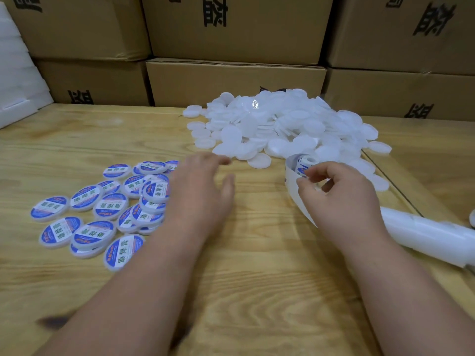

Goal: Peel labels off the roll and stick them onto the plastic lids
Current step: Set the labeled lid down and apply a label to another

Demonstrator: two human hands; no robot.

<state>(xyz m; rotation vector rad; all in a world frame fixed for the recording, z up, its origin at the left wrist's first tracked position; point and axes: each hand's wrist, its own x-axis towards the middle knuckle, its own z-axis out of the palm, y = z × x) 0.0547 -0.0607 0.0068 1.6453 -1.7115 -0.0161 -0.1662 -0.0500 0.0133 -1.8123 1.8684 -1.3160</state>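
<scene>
On counter (pixel 257 278): right hand (pixel 341 199) pinching label roll (pixel 302 167) beside plain lids (pixel 282 127); left hand (pixel 203 191) hovering, fingers (pixel 221 160) spread, holding nothing, by labelled lids (pixel 102 209).

- I see two bare forearms coming in from the bottom edge, with no sleeve on either up to where the view cuts them off.
- My left hand (pixel 203 191) wears no glove, ring or watch; its edges are blurred.
- My right hand (pixel 339 199) is just as bare, with short, unpainted nails on the fingers I can make out.
</scene>
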